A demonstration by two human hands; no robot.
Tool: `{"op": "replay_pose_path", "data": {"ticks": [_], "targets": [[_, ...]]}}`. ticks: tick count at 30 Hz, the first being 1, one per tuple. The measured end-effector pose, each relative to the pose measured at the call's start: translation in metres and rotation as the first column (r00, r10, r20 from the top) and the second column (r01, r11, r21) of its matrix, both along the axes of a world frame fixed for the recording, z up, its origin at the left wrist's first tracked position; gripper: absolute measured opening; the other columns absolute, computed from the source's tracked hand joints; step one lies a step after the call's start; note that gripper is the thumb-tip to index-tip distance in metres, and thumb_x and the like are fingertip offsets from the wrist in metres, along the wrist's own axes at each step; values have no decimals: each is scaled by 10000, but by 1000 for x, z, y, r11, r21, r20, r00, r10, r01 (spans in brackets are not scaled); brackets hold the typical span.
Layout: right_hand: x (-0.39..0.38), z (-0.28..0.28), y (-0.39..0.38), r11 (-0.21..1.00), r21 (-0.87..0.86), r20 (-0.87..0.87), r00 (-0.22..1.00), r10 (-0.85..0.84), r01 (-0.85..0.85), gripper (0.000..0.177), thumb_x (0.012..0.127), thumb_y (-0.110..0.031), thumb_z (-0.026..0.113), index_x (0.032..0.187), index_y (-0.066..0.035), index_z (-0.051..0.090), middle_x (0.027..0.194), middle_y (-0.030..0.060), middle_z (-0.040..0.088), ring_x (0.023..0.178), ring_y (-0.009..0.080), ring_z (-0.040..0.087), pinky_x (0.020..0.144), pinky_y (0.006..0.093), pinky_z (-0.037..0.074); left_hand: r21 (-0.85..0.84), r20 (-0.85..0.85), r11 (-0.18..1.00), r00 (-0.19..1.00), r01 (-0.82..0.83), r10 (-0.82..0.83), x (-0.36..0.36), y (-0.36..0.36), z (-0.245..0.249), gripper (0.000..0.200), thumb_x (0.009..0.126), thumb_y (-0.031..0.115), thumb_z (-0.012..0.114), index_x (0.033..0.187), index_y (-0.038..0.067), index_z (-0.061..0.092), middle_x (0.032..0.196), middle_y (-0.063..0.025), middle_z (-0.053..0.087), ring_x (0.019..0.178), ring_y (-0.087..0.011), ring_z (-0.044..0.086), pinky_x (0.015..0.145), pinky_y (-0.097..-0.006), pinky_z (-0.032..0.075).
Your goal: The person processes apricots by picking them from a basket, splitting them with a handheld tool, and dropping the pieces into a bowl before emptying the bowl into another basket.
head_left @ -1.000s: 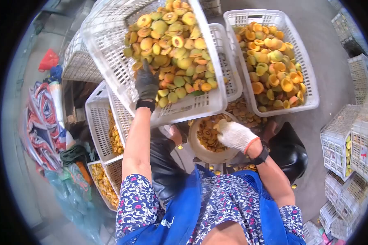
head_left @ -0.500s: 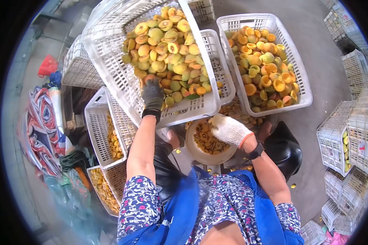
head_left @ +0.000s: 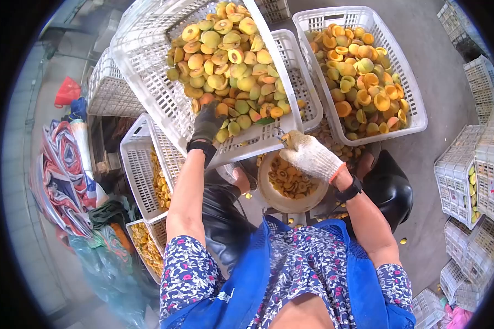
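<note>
My left hand [head_left: 207, 123], in a dark glove, reaches into a tilted white crate [head_left: 148, 90] of halved yellow peaches [head_left: 233, 71]. Its fingers curl at the near edge of the pile against a peach half [head_left: 221, 109]; the fingertips are partly hidden. My right hand [head_left: 312, 154], in a white knit glove, is closed around a small tool [head_left: 281, 137] with a thin metal tip; its handle is covered by the glove. Below that hand sits a round pale basin [head_left: 269, 198] with cut-out brown-orange pit pieces [head_left: 293, 181].
A second white crate [head_left: 420, 118] at the right holds hollowed peach halves [head_left: 370, 82]. More crates [head_left: 134, 145] with yellow pieces stand at the left. Stacked crates [head_left: 455, 175] line the right side. Striped sheeting [head_left: 66, 170] and a red container [head_left: 67, 94] lie at the far left.
My right hand has moved up from the basin toward the near rim of the tilted crate, and the tool tip now shows. My left hand stays at the peach pile. The view has shifted slightly.
</note>
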State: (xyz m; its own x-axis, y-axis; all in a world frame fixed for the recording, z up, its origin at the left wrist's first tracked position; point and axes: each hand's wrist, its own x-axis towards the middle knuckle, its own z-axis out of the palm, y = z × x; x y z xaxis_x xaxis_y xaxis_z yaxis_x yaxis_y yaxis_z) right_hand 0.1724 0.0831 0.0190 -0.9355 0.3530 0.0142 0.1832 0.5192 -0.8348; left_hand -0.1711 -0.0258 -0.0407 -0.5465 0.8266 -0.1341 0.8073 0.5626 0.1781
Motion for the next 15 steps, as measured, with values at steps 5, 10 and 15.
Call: {"op": "replay_pose_path", "data": {"ticks": [5,10,15], "targets": [[-4,7,1,997,-65,47,998,-41,44,346,854,-251,620,1050,25,552,956,259,615,944,431,585,787,440,479,62,16,998,1000,-25,24,-2,0,-5,642,732,332,756,1281,97,520,1223,-191,580,1107,-342,578,930,-402,470],[-7,5,3,985,-157,44,997,-68,74,356,848,-255,623,1066,19,557,957,250,617,941,424,587,805,431,477,74,246,991,965,-112,91,8,3,6,566,761,290,753,1245,90,540,1103,-189,627,1001,-313,622,845,-391,496],[-7,11,4,986,-93,-29,990,-140,137,348,853,-247,618,1070,18,557,958,246,622,926,410,590,820,420,475,185,463,973,885,-141,40,24,20,19,652,771,307,763,1294,21,498,1129,-174,633,1011,-268,630,834,-377,508]]}}
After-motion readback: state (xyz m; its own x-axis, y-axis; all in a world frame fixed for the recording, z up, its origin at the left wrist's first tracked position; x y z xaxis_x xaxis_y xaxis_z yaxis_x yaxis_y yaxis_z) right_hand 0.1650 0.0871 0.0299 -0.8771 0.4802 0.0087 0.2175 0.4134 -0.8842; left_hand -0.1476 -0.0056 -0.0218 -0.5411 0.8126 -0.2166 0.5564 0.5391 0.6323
